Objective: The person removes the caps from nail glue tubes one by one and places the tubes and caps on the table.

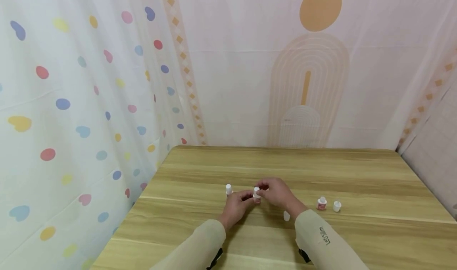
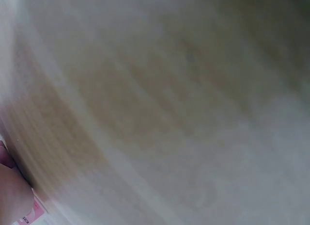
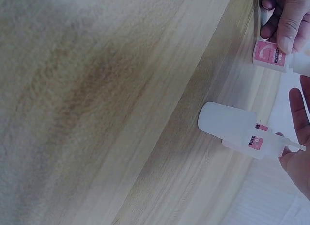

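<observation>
In the head view my left hand (image 1: 237, 206) grips a small white bottle (image 1: 256, 200) with a pink label. The fingers of my right hand (image 1: 276, 192) are at its white top. The right wrist view shows the bottle's pink label (image 3: 270, 54) beneath the left thumb (image 3: 289, 28), with right-hand fingers (image 3: 299, 108) close by. In the left wrist view only part of the left hand (image 2: 14, 193) and a bit of pink label (image 2: 31, 214) show. Just behind the left hand stands another white-topped bottle (image 1: 229, 188), partly hidden.
A loose white cap (image 1: 287, 216) stands beside the right wrist. Farther right are a pink-labelled bottle (image 1: 321, 203) and another white cap (image 1: 337, 206). In the right wrist view, a bottle with a thin nozzle (image 3: 293, 145) is partly behind a cap (image 3: 225, 119). Curtains surround the wooden table (image 1: 250, 162).
</observation>
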The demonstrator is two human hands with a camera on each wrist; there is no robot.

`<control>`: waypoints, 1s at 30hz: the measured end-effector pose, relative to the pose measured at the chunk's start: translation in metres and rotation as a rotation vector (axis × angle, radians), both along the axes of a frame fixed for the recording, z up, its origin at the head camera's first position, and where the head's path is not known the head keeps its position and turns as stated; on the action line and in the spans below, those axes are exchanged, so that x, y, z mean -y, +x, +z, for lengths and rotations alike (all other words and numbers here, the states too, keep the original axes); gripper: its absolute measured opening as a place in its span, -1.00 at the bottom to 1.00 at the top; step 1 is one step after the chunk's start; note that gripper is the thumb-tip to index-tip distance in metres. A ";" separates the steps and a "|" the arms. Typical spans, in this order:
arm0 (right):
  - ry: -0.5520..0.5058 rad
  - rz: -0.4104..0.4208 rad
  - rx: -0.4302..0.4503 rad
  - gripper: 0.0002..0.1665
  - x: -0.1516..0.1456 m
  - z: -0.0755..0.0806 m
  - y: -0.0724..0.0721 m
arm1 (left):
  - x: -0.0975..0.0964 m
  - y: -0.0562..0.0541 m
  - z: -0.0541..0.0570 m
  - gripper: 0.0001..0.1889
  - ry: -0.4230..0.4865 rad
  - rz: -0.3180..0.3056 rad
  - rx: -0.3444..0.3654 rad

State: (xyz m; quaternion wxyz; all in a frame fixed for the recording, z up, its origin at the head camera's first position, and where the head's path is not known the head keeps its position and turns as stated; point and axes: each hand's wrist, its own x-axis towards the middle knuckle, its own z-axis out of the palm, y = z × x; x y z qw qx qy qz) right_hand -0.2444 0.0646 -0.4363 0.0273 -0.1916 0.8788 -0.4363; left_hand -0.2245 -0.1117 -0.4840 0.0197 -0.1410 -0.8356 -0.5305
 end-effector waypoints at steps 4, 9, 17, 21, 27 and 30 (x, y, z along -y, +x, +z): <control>-0.013 -0.008 0.022 -0.78 0.000 0.000 0.000 | 0.000 0.000 0.000 -0.85 -0.006 0.011 0.008; -0.017 -0.006 0.022 -0.80 0.000 0.000 -0.001 | 0.001 0.000 0.001 -0.86 0.007 0.010 0.014; -0.002 -0.005 0.012 -0.79 0.001 0.001 -0.002 | 0.000 -0.001 0.000 -0.86 0.031 -0.003 0.021; -0.002 -0.012 0.045 -0.74 0.000 0.002 -0.001 | 0.000 -0.001 0.000 -0.85 0.017 0.002 0.024; 0.005 -0.037 0.053 -0.85 0.000 0.002 0.000 | 0.000 -0.002 -0.002 -0.86 0.006 0.009 0.021; 0.002 -0.035 0.044 -0.91 0.000 0.001 0.000 | 0.000 -0.002 -0.003 -0.86 -0.005 0.015 0.018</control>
